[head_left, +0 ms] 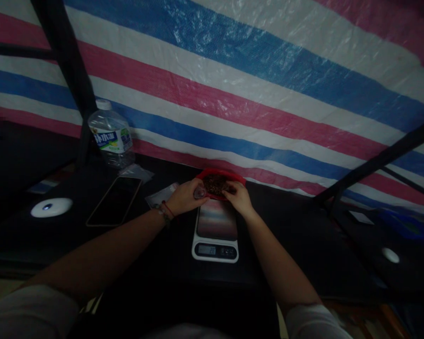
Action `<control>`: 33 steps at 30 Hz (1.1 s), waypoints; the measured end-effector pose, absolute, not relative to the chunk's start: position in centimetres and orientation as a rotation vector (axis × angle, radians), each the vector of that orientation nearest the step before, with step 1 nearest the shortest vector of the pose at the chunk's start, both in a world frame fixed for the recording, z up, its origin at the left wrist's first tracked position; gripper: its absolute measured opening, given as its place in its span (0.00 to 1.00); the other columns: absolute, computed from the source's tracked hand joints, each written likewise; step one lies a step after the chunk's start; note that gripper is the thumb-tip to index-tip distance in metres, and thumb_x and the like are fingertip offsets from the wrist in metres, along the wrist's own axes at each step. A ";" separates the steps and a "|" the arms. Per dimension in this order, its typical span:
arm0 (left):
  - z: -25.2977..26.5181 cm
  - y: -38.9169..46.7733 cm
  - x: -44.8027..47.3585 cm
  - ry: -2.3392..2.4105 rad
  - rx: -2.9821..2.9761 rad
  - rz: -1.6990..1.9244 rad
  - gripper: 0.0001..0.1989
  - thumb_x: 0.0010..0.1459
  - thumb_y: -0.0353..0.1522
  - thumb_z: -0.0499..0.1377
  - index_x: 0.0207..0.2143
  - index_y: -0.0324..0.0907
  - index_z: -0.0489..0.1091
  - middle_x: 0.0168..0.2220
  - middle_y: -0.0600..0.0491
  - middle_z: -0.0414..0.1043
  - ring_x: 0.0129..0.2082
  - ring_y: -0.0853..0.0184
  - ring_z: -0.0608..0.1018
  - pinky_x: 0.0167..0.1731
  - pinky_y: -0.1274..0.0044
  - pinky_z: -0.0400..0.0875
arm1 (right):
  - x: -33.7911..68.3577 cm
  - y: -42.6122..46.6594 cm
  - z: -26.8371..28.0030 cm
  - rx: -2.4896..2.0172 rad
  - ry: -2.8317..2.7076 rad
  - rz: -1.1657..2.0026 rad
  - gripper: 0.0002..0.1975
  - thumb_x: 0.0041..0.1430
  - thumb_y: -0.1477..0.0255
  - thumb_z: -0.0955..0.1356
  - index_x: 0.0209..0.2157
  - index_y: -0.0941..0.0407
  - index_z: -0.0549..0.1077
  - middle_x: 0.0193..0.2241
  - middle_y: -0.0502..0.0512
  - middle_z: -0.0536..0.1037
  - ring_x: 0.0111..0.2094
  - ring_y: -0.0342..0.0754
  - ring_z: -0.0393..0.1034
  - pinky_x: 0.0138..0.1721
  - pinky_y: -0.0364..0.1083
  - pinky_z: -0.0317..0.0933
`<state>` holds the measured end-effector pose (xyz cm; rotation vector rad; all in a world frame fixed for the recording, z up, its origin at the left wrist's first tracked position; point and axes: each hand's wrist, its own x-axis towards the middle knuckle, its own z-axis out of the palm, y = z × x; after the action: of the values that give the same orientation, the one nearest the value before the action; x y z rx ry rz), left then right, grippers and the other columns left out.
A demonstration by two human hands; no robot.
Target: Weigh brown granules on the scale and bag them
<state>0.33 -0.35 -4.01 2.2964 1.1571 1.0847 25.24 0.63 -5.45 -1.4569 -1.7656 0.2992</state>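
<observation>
Shirt, pale grey: sleeves short and plain, left sleeve and right sleeve loose-cut. Left wrist: one thin red cord bracelet; one beaded bracelet, bead colours indistinct. Left hand, right hand: ungloved.

Not a ton to read here tbh: the little white scale at 6 o'clock has a display showing what looks like 20, last digit's kinda mushy, and the button markings at the display's 3 o'clock are too tiny for me. Around 10 o'clock, the clear plastic bottle has a label with big white Chinese characters, 水 being the one I can make out; smaller print's a blur.
</observation>
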 end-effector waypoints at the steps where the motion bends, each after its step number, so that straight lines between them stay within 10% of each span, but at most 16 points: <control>1: -4.0 -0.3 0.3 1.159 2.286 1.076 0.19 0.51 0.40 0.64 0.42 0.43 0.64 0.36 0.52 0.74 0.36 0.62 0.78 0.34 0.73 0.70 | 25.2 0.6 -5.5 -1.458 -1.749 0.308 0.19 0.48 0.69 0.73 0.44 0.57 0.77 0.43 0.60 0.79 0.45 0.53 0.74 0.51 0.54 0.67; 13: -4.5 -0.2 0.9 1.024 2.028 1.043 0.23 0.49 0.35 0.66 0.46 0.41 0.64 0.37 0.51 0.74 0.34 0.66 0.78 0.35 0.74 0.73 | 25.0 -3.0 -4.5 -1.179 -1.595 0.759 0.21 0.47 0.67 0.74 0.45 0.54 0.73 0.44 0.57 0.79 0.42 0.50 0.77 0.47 0.51 0.70; 33: -4.9 -0.5 1.0 1.019 2.043 0.970 0.13 0.54 0.40 0.61 0.36 0.41 0.67 0.31 0.54 0.73 0.30 0.67 0.75 0.31 0.74 0.71 | 24.3 -6.7 -3.7 -1.206 -2.140 0.434 0.19 0.49 0.69 0.76 0.45 0.52 0.78 0.40 0.57 0.79 0.43 0.53 0.72 0.46 0.53 0.66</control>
<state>0.98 -0.49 -4.93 2.0426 1.0191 0.9704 24.31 -6.66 -3.68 -1.2064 -2.1404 0.4338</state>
